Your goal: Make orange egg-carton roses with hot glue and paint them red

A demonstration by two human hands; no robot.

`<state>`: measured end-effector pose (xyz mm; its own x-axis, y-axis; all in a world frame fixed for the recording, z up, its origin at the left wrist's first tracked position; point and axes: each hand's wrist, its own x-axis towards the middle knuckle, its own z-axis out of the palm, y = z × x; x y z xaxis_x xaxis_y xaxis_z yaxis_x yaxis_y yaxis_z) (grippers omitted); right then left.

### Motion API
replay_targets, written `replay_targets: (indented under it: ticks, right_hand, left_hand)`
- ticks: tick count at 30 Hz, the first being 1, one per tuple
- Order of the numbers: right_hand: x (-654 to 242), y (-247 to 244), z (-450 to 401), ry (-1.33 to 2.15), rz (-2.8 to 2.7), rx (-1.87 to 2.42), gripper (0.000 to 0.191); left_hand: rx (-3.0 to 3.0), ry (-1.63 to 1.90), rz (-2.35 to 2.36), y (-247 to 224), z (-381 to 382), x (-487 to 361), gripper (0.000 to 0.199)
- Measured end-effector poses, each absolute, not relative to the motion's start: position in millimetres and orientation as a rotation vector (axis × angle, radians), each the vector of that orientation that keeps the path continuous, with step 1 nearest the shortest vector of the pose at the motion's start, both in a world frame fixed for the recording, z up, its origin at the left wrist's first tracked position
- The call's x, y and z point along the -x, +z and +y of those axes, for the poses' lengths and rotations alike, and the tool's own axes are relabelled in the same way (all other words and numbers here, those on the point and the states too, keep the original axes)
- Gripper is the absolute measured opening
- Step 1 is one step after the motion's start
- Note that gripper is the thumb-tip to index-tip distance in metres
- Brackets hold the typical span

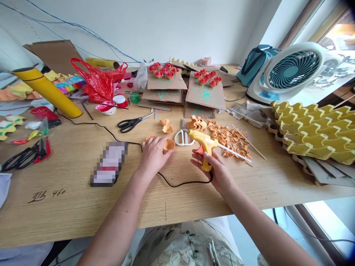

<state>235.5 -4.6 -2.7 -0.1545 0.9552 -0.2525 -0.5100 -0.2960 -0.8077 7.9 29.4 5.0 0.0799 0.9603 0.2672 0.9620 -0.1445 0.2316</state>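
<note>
My right hand (217, 168) is wrapped round the handle of a yellow hot glue gun (203, 139), a white glue stick (234, 152) poking out of its back. The nozzle points left and away from me. On the tabletop, my left hand (154, 153) has its fingers curled at a small orange egg-carton cup (169, 145), thumb on its near side. Another orange cup (150, 138) shows partly behind the fingers. Farther off lie two more cut cups (167, 129). White-handled scissors (184, 137) rest between my hands, just beyond the nozzle.
Orange scraps (229, 138) and thin sticks lie right of the glue gun. Black scissors (134, 123) and a blurred phone (109, 163) are at left. Red flowers (208, 77) stand on cardboard behind. Yellow egg trays (316, 133) and a fan (294, 72) are at right. The gun's cord (183, 184) crosses the table.
</note>
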Motion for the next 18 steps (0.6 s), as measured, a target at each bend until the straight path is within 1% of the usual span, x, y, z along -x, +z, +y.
replay_targets:
  ticks: [4,8,10,13,14,16,18]
  right_hand:
    - [-236,-17,-3,1.667,-0.752,0.971,0.042]
    - [-245,-25,9,1.43,-0.893,1.059,0.032]
    - [-249,-25,13,1.331,-0.915,1.059,0.03]
    - [-250,-21,14,1.35,-0.89,0.962,0.03]
    - [-250,-19,13,1.379,-0.889,0.931,0.03]
    - [-248,-14,10,1.426,-0.915,0.896,0.03]
    - [-245,-11,7,1.461,-0.945,0.88,0.031]
  left_hand:
    - [2.302,-0.521,-2.048,-1,30,-11,0.037]
    - [2.34,-0.527,-2.056,-5,31,-12,0.035]
    - [2.349,-0.571,-2.064,-3,30,-8,0.039]
    - [2.336,-0.724,-2.082,5,25,7,0.048]
    - [2.325,-0.782,-2.102,8,21,12,0.046]
    - [2.36,-0.826,-2.166,14,14,22,0.033]
    - [2.389,-0.755,-2.242,17,7,27,0.029]
